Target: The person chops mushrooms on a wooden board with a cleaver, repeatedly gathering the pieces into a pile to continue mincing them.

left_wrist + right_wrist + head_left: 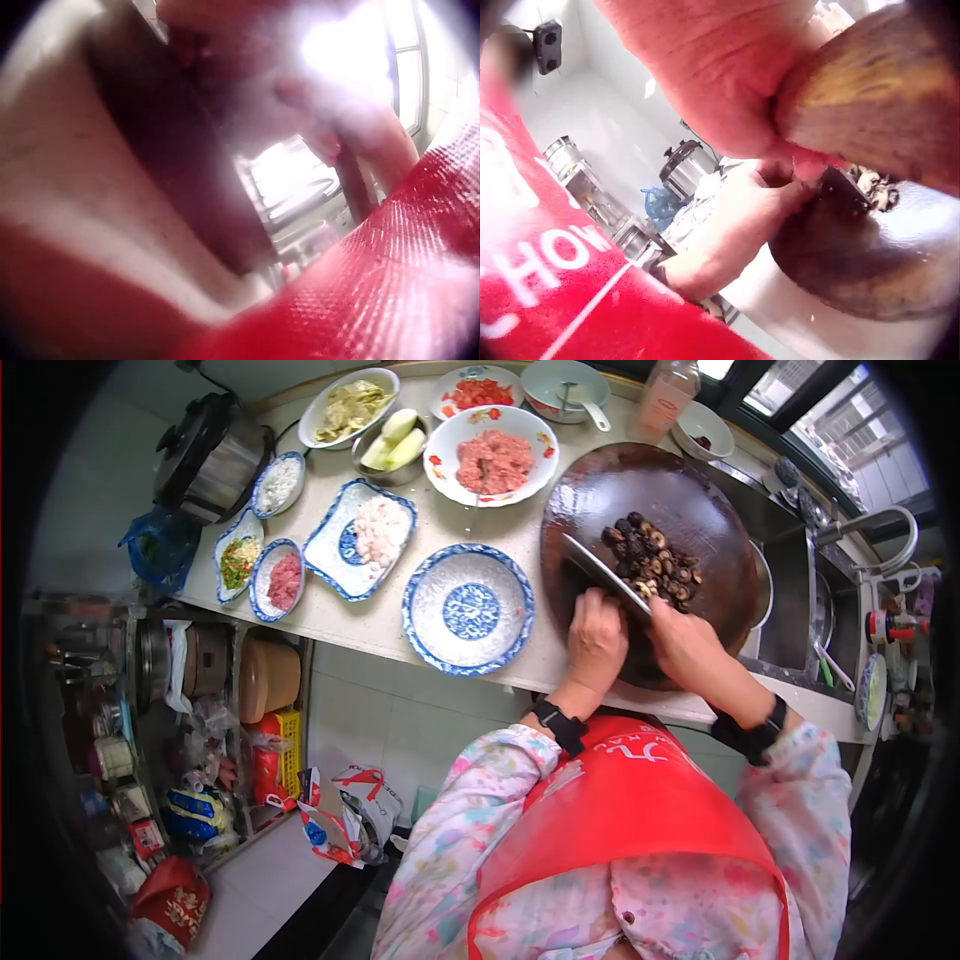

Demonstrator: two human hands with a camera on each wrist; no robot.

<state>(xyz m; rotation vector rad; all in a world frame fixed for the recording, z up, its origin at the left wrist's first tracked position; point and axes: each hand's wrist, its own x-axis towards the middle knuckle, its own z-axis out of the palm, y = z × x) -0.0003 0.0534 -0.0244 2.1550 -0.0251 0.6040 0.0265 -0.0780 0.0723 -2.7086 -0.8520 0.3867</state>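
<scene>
A round, dark wooden chopping board (590,480) lies on the counter with chopped shiitake mushrooms (655,560) heaped on it. My right hand (685,645) grips the thick wooden handle (877,97) of a cleaver (607,575), whose blade slants across the board beside the mushrooms. My left hand (598,640) is low over the board's near side, its bent fingertips close to the blade. I cannot tell whether those fingertips hold a piece. In the left wrist view, the board's dark edge (180,165) is close and blurred.
Left of the board stand an empty blue-patterned bowl (470,610), a bowl of minced meat (495,460), a square dish (335,550) with pale chopped food, and several smaller dishes. A bottle (668,400) stands behind the board. The sink (785,550) is to the right.
</scene>
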